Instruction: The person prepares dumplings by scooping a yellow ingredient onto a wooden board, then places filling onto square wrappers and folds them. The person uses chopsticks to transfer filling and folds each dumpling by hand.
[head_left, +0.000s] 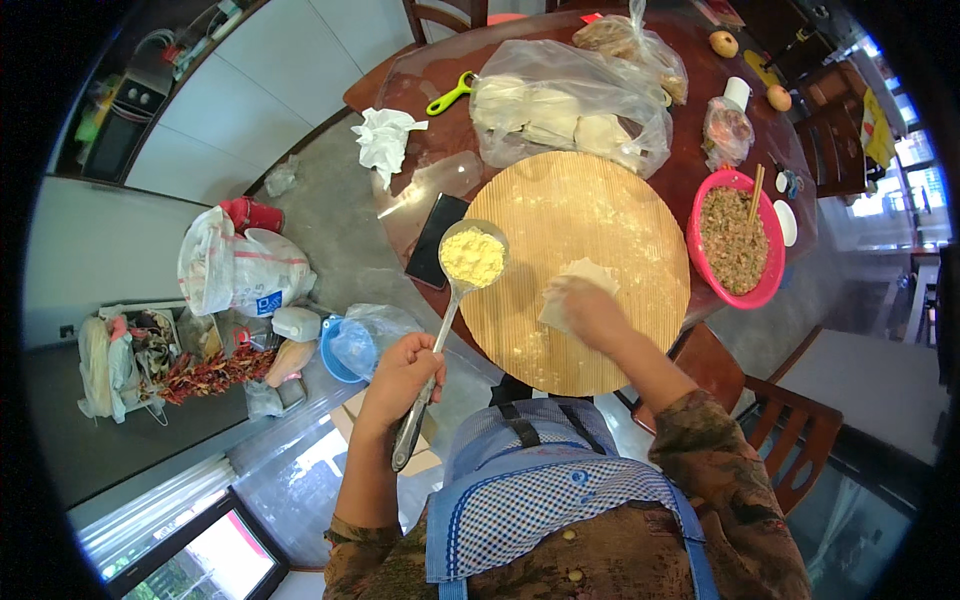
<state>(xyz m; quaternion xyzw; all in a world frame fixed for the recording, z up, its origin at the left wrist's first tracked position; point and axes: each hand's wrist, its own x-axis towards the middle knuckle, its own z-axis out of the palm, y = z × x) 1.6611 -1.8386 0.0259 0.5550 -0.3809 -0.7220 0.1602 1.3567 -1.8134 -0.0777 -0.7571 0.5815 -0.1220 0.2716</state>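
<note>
My left hand (406, 375) grips the handle of a metal ladle (450, 319), whose bowl holds pale yellow flour (472, 257) and hangs over the left edge of a round ribbed board (570, 202). Over the lower middle of the board, my right hand (590, 309) is at a thin piece of dough (553, 313). That hand is blurred, and whether its fingers grip the dough cannot be told. Scattered flour marks the board. At the board's right stands a pink basin (697, 262) of minced filling (733, 240) with wooden chopsticks (755, 193) in it.
Behind the board, a clear plastic bag (555, 67) holds dough sheets. A black phone (437, 240), crumpled tissue (386, 142) and green peeler (450, 96) lie on the table's left side. A wooden chair (795, 420) stands at the lower right, a blue basin (334, 349) at the left.
</note>
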